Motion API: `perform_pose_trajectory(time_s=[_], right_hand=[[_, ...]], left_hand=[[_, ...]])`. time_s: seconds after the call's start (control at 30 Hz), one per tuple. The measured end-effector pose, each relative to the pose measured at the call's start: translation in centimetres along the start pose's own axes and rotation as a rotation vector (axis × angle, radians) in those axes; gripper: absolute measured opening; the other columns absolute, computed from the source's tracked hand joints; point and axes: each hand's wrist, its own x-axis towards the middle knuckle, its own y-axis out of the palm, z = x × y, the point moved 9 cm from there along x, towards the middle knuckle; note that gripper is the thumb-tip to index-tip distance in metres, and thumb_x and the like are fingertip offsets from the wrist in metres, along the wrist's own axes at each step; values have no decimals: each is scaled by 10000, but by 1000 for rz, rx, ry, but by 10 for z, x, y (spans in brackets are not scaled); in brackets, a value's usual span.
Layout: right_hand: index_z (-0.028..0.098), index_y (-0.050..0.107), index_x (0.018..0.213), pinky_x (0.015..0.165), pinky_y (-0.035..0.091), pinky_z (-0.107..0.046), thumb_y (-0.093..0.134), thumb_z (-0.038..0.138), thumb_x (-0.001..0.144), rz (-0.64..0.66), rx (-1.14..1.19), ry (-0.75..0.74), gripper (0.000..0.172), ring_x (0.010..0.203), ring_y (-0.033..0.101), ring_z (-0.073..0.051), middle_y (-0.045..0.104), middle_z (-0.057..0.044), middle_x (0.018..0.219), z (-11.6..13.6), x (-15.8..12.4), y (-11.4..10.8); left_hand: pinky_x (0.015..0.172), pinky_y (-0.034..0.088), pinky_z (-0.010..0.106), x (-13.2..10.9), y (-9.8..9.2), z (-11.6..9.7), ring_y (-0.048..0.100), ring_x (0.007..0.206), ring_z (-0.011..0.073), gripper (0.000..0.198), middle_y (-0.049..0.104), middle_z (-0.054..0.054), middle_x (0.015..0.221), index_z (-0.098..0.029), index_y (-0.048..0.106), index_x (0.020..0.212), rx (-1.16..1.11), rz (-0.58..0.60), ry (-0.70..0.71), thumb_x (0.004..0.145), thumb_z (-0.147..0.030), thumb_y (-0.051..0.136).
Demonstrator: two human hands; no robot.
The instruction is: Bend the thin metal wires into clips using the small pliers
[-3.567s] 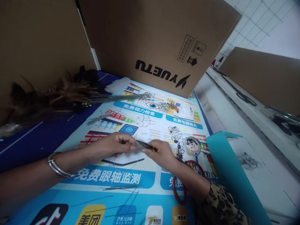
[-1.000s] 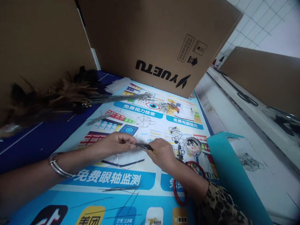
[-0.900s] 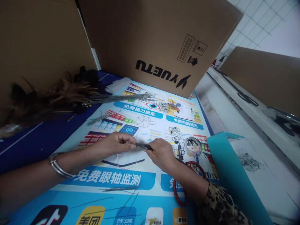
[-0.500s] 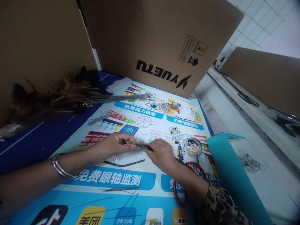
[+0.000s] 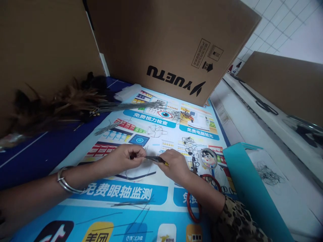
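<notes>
My left hand [image 5: 130,157], with a silver bangle at the wrist, is closed in a pinch on a thin wire loop. The wire loop [image 5: 127,175] hangs faintly below the fingertips. In my right hand [image 5: 175,164] are small pliers [image 5: 154,158] with a yellow grip, held with the jaws pointing left. Their tips meet the wire at my left fingertips; whether the jaws are clamped is too small to tell. Red-handled scissors [image 5: 194,211] lie partly beneath my right forearm. Straight wires [image 5: 130,203] rest on the printed sheet nearer to me.
A large cardboard box [image 5: 171,40] stands at the back. Brown feathers [image 5: 73,94] and a wire bundle [image 5: 126,106] lie at left. Tangled wire and black rings [image 5: 195,159] sit beside a round tin [image 5: 209,158]. At right is a teal box [image 5: 252,188] near more tangled wire [image 5: 268,173].
My left hand has turned slightly, and the wire loop has shifted and shows more faintly. The pliers and my right hand have hardly moved.
</notes>
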Motion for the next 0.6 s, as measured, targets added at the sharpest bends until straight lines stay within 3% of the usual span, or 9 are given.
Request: perform_pose_trajectory(time_s=[0.3, 0.6], right_hand=[[193, 667, 856, 685, 370, -272, 605, 389, 920, 65, -99, 2, 215, 823, 578, -177, 675, -40, 842, 4, 0, -3], [204, 671, 849, 655, 365, -248, 623, 406, 912, 89, 39, 84, 217, 808, 601, -159, 681, -18, 828, 0, 1, -4]], left_hand=[[548, 369, 203, 0, 1, -4, 478, 585, 99, 141, 573, -27, 634, -164, 632, 705, 104, 11, 83, 777, -250, 547], [553, 371, 216, -2, -5, -10, 491, 593, 107, 157, 561, -21, 657, -170, 629, 741, 141, -33, 108, 825, -278, 554]])
